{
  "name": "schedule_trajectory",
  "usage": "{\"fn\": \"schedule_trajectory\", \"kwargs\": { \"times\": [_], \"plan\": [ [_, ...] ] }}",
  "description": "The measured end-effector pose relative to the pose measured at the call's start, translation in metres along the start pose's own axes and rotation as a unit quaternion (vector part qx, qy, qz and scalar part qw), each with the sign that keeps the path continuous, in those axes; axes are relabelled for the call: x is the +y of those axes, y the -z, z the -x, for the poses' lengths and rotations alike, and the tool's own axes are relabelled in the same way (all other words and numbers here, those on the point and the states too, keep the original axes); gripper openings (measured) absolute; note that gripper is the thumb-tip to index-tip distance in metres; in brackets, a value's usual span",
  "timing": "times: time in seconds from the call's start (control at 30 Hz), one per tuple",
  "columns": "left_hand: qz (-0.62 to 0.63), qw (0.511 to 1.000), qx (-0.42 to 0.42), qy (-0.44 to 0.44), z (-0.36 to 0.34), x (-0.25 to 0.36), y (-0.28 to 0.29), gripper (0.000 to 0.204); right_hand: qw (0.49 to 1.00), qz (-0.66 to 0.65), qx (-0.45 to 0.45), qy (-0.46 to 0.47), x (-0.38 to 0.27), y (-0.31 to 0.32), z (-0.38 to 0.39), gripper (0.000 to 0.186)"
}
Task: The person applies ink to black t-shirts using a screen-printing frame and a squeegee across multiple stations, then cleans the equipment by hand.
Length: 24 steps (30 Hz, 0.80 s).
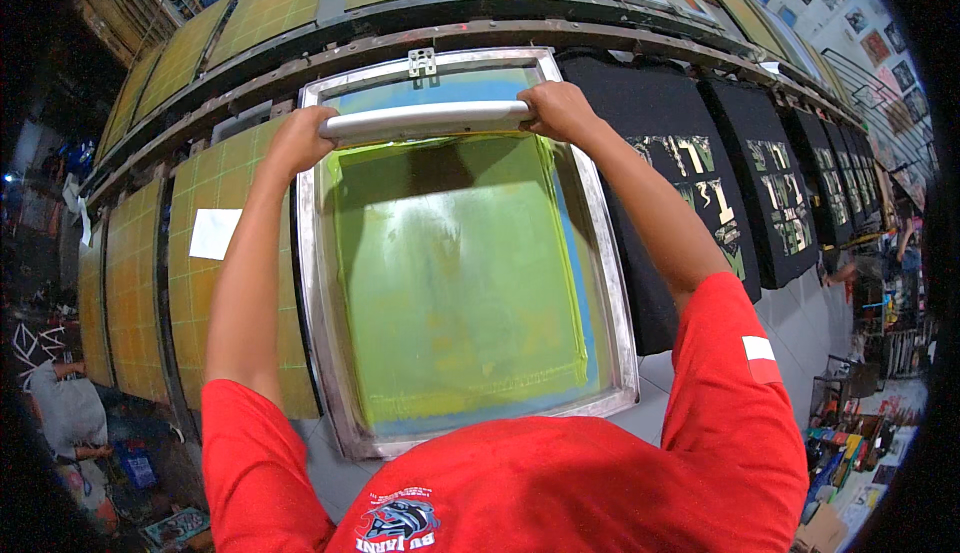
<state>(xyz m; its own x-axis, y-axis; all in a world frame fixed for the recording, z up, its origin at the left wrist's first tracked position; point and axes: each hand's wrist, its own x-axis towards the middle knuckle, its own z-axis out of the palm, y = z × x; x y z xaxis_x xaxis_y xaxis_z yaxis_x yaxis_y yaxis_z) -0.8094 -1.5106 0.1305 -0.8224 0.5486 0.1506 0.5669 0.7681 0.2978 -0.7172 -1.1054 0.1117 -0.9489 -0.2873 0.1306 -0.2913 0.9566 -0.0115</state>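
Observation:
My left hand (302,139) and my right hand (558,111) grip the two ends of a long silver squeegee (425,119), held level across the upper part of a screen printing frame (625,353). The frame has a silver metal border and a small metal clamp (421,61) at its top. Its mesh (450,283) is coated yellow-green, with blue along the edges and a dark wet band of ink (440,165) just below the squeegee. What lies under the screen is hidden.
Yellow gridded boards (135,283) stand at left, one holding a white sheet (214,233). Black shirts with camouflage lettering (665,103) line the right. A dark rail (650,35) and more boards (270,8) run behind. Another person (60,403) is at lower left, with clutter (850,463) at lower right.

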Motion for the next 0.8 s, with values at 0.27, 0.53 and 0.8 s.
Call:
{"fn": "schedule_trajectory", "kwargs": {
  "times": [0.27,0.53,0.8],
  "plan": [
    [-0.036,0.997,0.063,-0.021,-0.032,-0.003,0.003,0.038,0.997,0.010,0.068,-0.023,0.015,0.004,-0.015,0.026],
    [-0.030,0.999,0.009,-0.037,-0.090,0.004,-0.026,0.036,0.995,0.042,0.066,-0.060,0.025,-0.019,0.012,0.026],
    [-0.052,0.996,-0.009,-0.067,-0.112,-0.012,-0.019,0.029,0.993,-0.016,0.017,-0.119,-0.027,0.001,0.029,0.022]
  ]
}}
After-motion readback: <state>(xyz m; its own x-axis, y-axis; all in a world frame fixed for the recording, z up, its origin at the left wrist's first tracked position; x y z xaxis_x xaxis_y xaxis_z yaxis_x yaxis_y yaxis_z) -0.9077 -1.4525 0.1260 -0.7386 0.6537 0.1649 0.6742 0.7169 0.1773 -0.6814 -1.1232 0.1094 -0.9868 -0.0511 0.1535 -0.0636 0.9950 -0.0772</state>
